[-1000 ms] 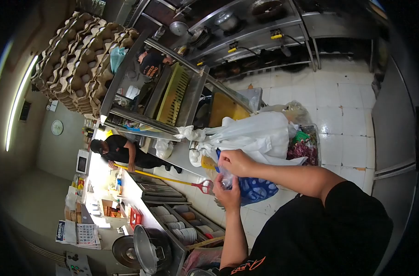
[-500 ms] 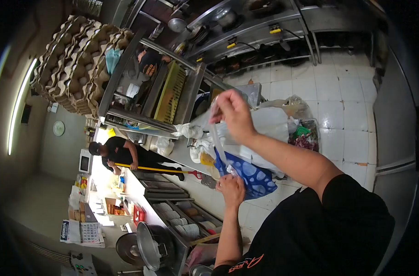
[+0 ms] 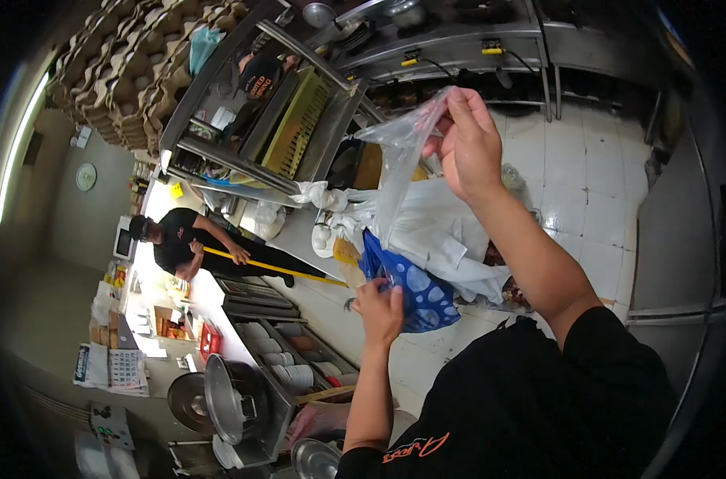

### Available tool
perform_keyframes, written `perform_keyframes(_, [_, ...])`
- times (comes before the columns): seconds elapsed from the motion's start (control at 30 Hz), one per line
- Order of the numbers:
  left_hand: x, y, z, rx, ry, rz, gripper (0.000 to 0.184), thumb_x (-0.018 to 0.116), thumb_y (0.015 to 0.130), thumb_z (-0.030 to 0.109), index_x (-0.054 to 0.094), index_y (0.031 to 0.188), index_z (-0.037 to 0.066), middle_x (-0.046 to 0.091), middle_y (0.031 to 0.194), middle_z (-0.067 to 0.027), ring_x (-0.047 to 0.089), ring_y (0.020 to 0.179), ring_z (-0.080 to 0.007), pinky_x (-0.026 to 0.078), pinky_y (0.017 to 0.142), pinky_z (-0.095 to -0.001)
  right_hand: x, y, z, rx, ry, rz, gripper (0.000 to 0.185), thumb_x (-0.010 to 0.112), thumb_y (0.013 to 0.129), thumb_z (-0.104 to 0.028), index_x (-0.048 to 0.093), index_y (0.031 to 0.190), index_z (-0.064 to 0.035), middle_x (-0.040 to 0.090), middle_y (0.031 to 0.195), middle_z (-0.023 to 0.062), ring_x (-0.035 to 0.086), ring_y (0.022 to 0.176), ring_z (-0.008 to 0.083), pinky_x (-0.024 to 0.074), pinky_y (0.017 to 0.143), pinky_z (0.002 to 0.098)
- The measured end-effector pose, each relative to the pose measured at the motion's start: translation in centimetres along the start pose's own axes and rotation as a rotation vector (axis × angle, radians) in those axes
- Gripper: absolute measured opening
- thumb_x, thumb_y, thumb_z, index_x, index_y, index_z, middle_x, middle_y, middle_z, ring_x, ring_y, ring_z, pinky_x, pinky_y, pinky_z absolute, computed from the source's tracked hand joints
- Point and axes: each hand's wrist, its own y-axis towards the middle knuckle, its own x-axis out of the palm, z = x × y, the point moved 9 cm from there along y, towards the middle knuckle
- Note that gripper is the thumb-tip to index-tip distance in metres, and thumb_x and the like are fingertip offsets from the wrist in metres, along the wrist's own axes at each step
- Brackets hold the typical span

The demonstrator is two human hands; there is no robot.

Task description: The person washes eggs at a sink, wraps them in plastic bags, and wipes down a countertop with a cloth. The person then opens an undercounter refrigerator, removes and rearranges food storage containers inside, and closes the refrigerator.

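Observation:
My right hand [image 3: 468,148], raised at the top, pinches the edge of a clear plastic bag [image 3: 403,152]. The thin bag hangs spread out from my fingers. My left hand [image 3: 379,310] is lower down, at the near edge of a blue plastic bag [image 3: 419,297] with pale spots. Its thumb and fingers stand apart, partly over the blue bag. Beside the blue bag lie white plastic bags [image 3: 451,227], bunched at one end. A yellowish item [image 3: 347,252] sits next to the blue bag.
A co-worker [image 3: 179,239] stands beyond, holding a yellow pole [image 3: 275,266]. Stacked egg trays [image 3: 140,72] top a metal rack [image 3: 235,164]. Stove burners and pans line the far side. Plates [image 3: 295,375] fill a shelf unit, with a large metal pan [image 3: 223,399] above. White floor tiles [image 3: 574,184] surround the bags.
My right hand has moved outward, and the clear bag has opened out beneath it. My left hand's fingers have spread from their closed hold at the blue bag. The whole view has shifted slightly.

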Motion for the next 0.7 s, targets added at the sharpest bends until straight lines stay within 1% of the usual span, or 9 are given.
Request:
perform_keyframes(0.03, [-0.4, 0.3, -0.4, -0.034, -0.135, 0.011, 0.025, 0.056, 0.088, 0.025, 0.067, 0.095, 0.004, 0.059, 0.108, -0.0108, 0.052, 0.101, -0.0296, 0.029, 0.096, -0.0481, 0.2, -0.3, -0.1, 0.024, -0.009, -0.007, 0.019, 0.048, 0.099, -0.027, 0.049, 0.098, -0.0086, 0.060, 0.085, 0.0063, 0.059, 0.073, 0.0136, 0.0477, 0.047, 0.0264])
perform_keyframes(0.17, [-9.9, 1.7, 2.8, 0.001, -0.209, 0.578, 0.022, 0.057, 0.089, 0.025, 0.063, 0.086, 0.003, 0.061, 0.088, -0.0089, 0.057, 0.081, -0.0225, 0.043, 0.073, -0.0326, 2.9, -2.8, 0.6, 0.169, -0.170, -0.226, 0.016, 0.044, 0.100, -0.026, 0.049, 0.100, -0.0106, 0.062, 0.090, 0.0082, 0.058, 0.072, 0.0138, 0.0469, 0.053, 0.0269])
perform_keyframes(0.23, [-11.3, 2.3, 2.4, -0.178, -0.440, 0.477, 0.020, 0.057, 0.091, 0.023, 0.062, 0.090, 0.004, 0.060, 0.077, -0.0070, 0.055, 0.069, -0.0154, 0.043, 0.062, -0.0257, 5.7, -5.8, 2.0, 0.224, -0.288, -0.419, 0.011, 0.049, 0.098, -0.018, 0.052, 0.099, -0.0074, 0.064, 0.097, 0.0120, 0.060, 0.074, 0.0163, 0.0497, 0.060, 0.0270])
perform_keyframes(0.3, [-9.0, 3.0, 3.0, -0.327, -1.150, 0.002, 0.020, 0.059, 0.093, 0.023, 0.061, 0.095, 0.003, 0.060, 0.073, -0.0047, 0.053, 0.064, -0.0113, 0.045, 0.061, -0.0255, 9.1, -10.0, 2.9, 0.140, -0.499, -0.647, 0.007, 0.057, 0.093, -0.012, 0.055, 0.096, -0.0062, 0.065, 0.099, 0.0129, 0.061, 0.079, 0.0187, 0.0519, 0.064, 0.0290])
perform_keyframes(0.37, [-8.8, 2.1, 5.4, -0.357, -1.526, -0.074, 0.023, 0.061, 0.093, 0.023, 0.059, 0.102, 0.003, 0.061, 0.080, -0.0041, 0.055, 0.068, -0.0114, 0.045, 0.063, -0.0253, 12.3, -14.6, 3.0, -0.289, -0.725, -1.081, 0.007, 0.065, 0.083, -0.006, 0.061, 0.089, -0.0053, 0.065, 0.103, 0.0146, 0.061, 0.078, 0.0259, 0.0510, 0.073, 0.0349])
perform_keyframes(0.4, [-9.0, 1.5, 5.5, -0.370, -1.626, -0.033, 0.025, 0.059, 0.094, 0.022, 0.055, 0.107, 0.002, 0.063, 0.092, -0.0070, 0.060, 0.079, -0.0143, 0.049, 0.072, -0.0284, 13.3, -16.6, 3.2, -0.345, -0.754, -1.131, 0.011, 0.071, 0.076, -0.009, 0.063, 0.083, -0.0057, 0.064, 0.096, 0.0123, 0.059, 0.078, 0.0300, 0.0486, 0.072, 0.0396])
perform_keyframes(0.53, [-8.2, -3.2, 0.1, -0.376, -2.023, 0.143, 0.024, 0.056, 0.092, 0.012, 0.053, 0.113, 0.001, 0.061, 0.113, -0.0141, 0.060, 0.104, -0.0247, 0.050, 0.091, -0.0448, 11.8, -21.7, 6.9, -0.383, -0.895, -1.498, 0.016, 0.073, 0.072, -0.018, 0.062, 0.082, -0.0107, 0.056, 0.079, 0.0038, 0.054, 0.077, 0.0254, 0.0415, 0.066, 0.0365])
perform_keyframes(0.63, [-6.4, -6.3, -2.1, -0.662, -2.258, 0.276, 0.027, 0.057, 0.090, 0.012, 0.052, 0.115, 0.002, 0.061, 0.112, -0.0141, 0.060, 0.104, -0.0236, 0.049, 0.093, -0.0412, 10.1, -24.4, 11.3, -0.288, -1.147, -1.693, 0.015, 0.071, 0.073, -0.020, 0.059, 0.078, -0.0123, 0.053, 0.075, 0.0037, 0.051, 0.077, 0.0250, 0.0388, 0.066, 0.0374])
perform_keyframes(0.7, [-6.2, -7.1, -3.5, -0.754, -2.090, 0.468, 0.020, 0.057, 0.092, 0.018, 0.051, 0.107, 0.005, 0.061, 0.099, -0.0093, 0.061, 0.092, -0.0183, 0.049, 0.084, -0.0349, 10.3, -25.0, 12.7, -0.267, -1.182, -1.669, 0.018, 0.072, 0.073, -0.022, 0.059, 0.078, -0.0107, 0.052, 0.075, 0.0050, 0.050, 0.077, 0.0258, 0.0378, 0.066, 0.0387])
